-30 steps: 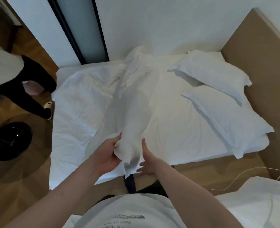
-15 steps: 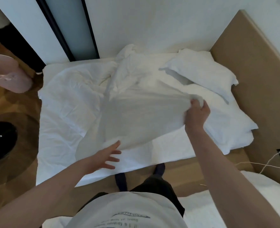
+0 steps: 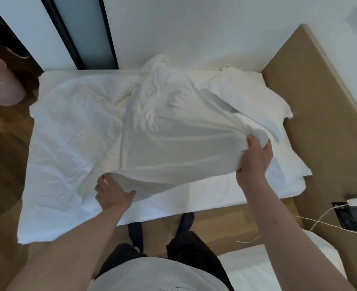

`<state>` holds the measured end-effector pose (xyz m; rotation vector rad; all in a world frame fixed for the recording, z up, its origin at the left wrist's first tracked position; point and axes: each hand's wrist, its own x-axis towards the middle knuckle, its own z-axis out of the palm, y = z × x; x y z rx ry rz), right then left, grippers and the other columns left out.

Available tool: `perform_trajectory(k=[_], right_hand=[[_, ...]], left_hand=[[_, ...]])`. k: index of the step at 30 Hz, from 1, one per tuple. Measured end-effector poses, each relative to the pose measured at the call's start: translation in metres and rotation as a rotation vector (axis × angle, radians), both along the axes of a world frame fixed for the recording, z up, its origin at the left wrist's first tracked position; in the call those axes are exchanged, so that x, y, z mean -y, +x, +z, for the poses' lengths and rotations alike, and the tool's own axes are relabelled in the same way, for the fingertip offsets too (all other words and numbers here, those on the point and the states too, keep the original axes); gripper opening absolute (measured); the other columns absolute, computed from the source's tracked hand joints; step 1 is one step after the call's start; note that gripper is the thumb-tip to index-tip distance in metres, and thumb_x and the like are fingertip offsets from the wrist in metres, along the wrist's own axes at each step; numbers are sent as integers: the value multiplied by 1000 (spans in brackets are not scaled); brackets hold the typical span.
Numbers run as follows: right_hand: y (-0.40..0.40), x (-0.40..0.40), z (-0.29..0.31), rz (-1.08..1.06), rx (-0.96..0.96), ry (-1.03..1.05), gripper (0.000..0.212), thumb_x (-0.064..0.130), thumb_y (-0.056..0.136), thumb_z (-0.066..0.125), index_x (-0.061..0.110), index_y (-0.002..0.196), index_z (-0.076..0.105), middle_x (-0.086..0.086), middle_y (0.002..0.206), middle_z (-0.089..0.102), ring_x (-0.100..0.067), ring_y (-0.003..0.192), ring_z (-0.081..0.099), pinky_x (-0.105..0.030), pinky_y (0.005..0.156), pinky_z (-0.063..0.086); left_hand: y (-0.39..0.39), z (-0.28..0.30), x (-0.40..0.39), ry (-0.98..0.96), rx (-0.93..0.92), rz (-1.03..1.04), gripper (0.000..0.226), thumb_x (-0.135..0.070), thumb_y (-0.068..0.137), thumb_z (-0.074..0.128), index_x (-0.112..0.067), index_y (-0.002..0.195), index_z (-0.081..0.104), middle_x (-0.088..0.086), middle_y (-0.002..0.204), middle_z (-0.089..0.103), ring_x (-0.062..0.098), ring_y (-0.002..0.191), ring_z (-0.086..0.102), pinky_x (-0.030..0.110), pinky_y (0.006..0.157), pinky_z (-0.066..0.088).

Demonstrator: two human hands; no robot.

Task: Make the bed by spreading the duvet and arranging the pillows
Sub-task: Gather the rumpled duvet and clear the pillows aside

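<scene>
A white duvet [image 3: 163,131] lies crumpled across the middle of the bed [image 3: 215,192], its near part lifted off the mattress. My right hand [image 3: 255,156] grips a bunched corner of it, held up over the nearer pillow [image 3: 286,164]. My left hand [image 3: 110,192] reaches under the duvet's lower edge at the left, the fingertips hidden by the cloth. A second white pillow [image 3: 249,93] rests at the far right by the headboard.
A tan headboard [image 3: 324,106] runs along the right. A pink bin [image 3: 1,85] stands on the wooden floor at left. A white cable [image 3: 324,217] and a device lie on a ledge at right. Another white bed [image 3: 257,267] is behind me.
My right hand has carried the duvet corner further right and holds it raised. My left hand has slid forward under the duvet's lower edge. The view shifted slightly.
</scene>
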<state>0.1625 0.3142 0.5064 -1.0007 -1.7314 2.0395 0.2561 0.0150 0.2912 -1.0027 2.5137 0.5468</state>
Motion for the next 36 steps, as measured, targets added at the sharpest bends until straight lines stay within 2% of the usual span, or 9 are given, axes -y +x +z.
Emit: perform_trajectory(k=[5, 7, 12, 16, 20, 22, 25, 31, 36], right_hand=[[-2, -38, -9, -29, 53, -5, 25, 16, 93, 56, 40, 93, 67, 8, 101, 71, -18, 98, 68, -34, 84, 59], [-13, -51, -13, 0, 40, 81, 22, 20, 93, 56, 37, 103, 65, 10, 106, 69, -14, 100, 67, -31, 85, 57], [-40, -93, -39, 156, 129, 303, 39, 30, 93, 58, 25, 132, 54, 9, 118, 64, -13, 108, 63, -43, 102, 52], [-33, -114, -62, 574, 366, 581, 89, 21, 88, 67, 24, 161, 16, -5, 162, 28, -27, 148, 30, -49, 121, 31], [14, -76, -75, 1344, 190, 798, 113, 28, 75, 74, 38, 161, 3, 12, 170, 1, -11, 155, -2, -37, 121, 10], [21, -51, -82, 1382, 96, 764, 87, 29, 75, 74, 40, 151, 34, 6, 158, 41, -12, 148, 32, -40, 123, 26], [9, -35, -76, 1130, 152, 577, 17, 12, 78, 58, 27, 85, 62, 4, 74, 68, -14, 69, 61, -47, 62, 54], [30, -25, -52, 1200, 76, 558, 22, -1, 73, 53, 20, 70, 49, -4, 60, 51, -13, 57, 42, -34, 55, 31], [55, -2, -35, 1222, 44, 406, 8, 3, 72, 50, 10, 70, 51, -4, 59, 46, -13, 58, 40, -33, 56, 30]], left_hand=[[-25, -9, 35, 67, -92, 288, 84, -52, 78, 77, -14, 142, 37, 14, 148, 42, 38, 133, 43, 54, 109, 38], [-42, -1, 37, 130, -42, 129, 34, -42, 97, 56, -14, 115, 60, 16, 122, 63, 39, 114, 58, 47, 98, 45], [-57, 47, -37, 322, -230, -181, 35, -28, 105, 42, -10, 75, 48, 8, 70, 57, 33, 73, 56, 39, 64, 37], [-46, 111, -112, 500, -421, -295, 33, -22, 107, 40, -4, 79, 45, 11, 69, 50, 13, 60, 43, 26, 58, 31], [-58, 179, -155, 665, -539, -396, 36, -23, 107, 42, -15, 72, 43, -5, 62, 41, 8, 57, 38, 21, 56, 32], [-60, 194, -169, 719, -529, -477, 35, -24, 106, 44, -21, 71, 45, -8, 61, 45, 7, 57, 41, 20, 57, 34], [-53, 190, -172, 804, -474, -492, 34, -35, 104, 49, -16, 75, 49, -6, 65, 47, 7, 59, 43, 22, 57, 36], [-10, 94, -96, 700, -440, 224, 37, -54, 92, 61, -18, 89, 60, -6, 87, 62, 12, 80, 59, 31, 72, 46], [39, -1, -9, 768, 172, 848, 129, -94, 58, 61, -12, 153, 30, 17, 153, 35, 41, 129, 48, 55, 105, 45]])
